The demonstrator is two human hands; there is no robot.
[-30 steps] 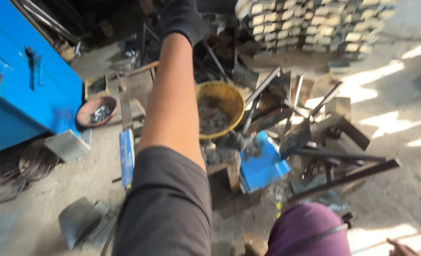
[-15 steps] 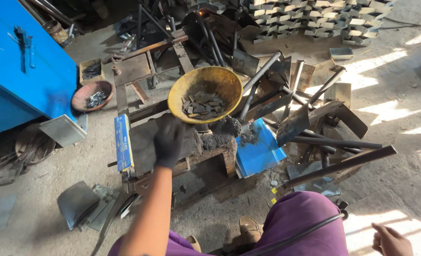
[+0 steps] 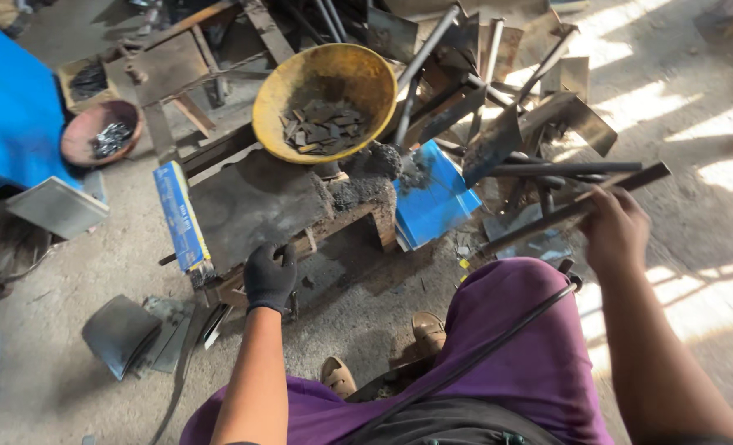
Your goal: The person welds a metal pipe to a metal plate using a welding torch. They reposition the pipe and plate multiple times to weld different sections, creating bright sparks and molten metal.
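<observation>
Seated position, purple-clad knee (image 3: 507, 330) raised in the lower centre, sandalled feet on the concrete floor (image 3: 342, 325).

Left hand (image 3: 269, 276): black work glove, fingers curled down over the near edge of the dark steel slab (image 3: 255, 202) that tops the low wooden work block (image 3: 346, 222). The grip looks closed on that edge or on something small there; the glove hides which, so I cannot tell what, if anything, is pinched. Judgement: the hand is planted there to steady the body or the block.

Right hand (image 3: 614, 231): bare, wrapped around the near end of a long flat steel bar (image 3: 573, 210). The bar runs diagonally, far end pointing up and right, near end low toward the knee, over the tangle of rods and angle offcuts (image 3: 482, 99). Held near one end, probably so the length can be swung clear of the pile.

Yellow metal bowl (image 3: 329, 99) sits at the far end of the slab, tilted toward the worker and holding small flat metal pieces, within easy reach. A blue folded sheet (image 3: 436, 198) leans against the right side of the block. A blue flat box (image 3: 177, 214) stands on edge against the left side.

Further left: a reddish bowl (image 3: 98, 132) of small parts, beside a blue cabinet (image 3: 12, 124). Dark curved plates (image 3: 123, 334) lie on the floor near the left elbow.
</observation>
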